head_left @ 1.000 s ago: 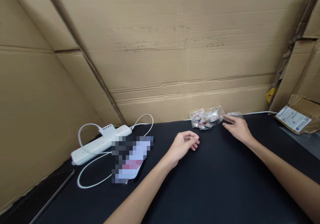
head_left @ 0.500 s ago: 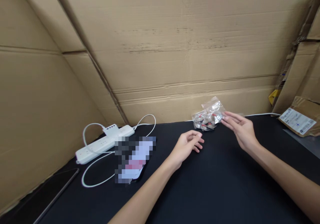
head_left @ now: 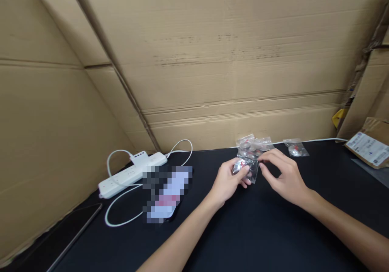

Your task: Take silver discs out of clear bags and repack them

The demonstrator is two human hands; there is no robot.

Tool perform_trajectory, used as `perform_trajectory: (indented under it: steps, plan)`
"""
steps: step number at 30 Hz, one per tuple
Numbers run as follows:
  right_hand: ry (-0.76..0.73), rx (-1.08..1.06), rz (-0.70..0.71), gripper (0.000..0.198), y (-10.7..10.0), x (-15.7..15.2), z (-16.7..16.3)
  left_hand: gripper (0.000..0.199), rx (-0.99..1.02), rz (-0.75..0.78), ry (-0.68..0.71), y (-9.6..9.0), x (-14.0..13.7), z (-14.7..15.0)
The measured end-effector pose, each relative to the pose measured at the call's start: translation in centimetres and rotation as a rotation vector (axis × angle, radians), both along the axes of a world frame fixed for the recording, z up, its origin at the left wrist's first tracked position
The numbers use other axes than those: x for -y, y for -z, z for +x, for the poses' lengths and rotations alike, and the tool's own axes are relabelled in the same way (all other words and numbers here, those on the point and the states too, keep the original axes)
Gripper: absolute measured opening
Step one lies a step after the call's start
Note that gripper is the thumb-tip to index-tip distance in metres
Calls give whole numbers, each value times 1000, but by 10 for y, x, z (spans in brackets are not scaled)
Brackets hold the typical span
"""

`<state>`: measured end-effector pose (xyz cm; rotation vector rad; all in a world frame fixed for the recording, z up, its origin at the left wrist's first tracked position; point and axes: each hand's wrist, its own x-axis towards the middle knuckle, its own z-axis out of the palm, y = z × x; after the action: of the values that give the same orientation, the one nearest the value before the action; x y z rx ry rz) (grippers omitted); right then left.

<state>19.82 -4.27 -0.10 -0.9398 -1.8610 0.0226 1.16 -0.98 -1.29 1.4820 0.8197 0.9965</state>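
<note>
Brought nearer, a clear bag holding something silvery is pinched in the left hand, right hand half-open alongside.

A small clear bag with something shiny and a bit of red in it is held by the person's left grip. The right grip is held close to the bag's edge; whether the edge is pinched cannot be seen. More clear bags are heaped just behind. One lone bag is set apart, to the right, on the black tabletop. At the left, a white power strip and a phone can be seen.
</note>
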Motion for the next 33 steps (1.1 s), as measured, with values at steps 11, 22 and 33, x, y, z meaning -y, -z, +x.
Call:
perform_trajectory:
  steps: [11, 22, 33]
  plan:
    - [-3, -199, -385, 3, 3, -15, 11, 23, -308, 273, 83, -11, 11, -2]
    - [-460, -739, -980, 19, -2, -7, 0, 24, 10, 247, -261, -12, -2, -6]
    - [-663, -909, -1213, 22, 21, -5, -12, 26, -25, 284, -267, -19, 7, -2]
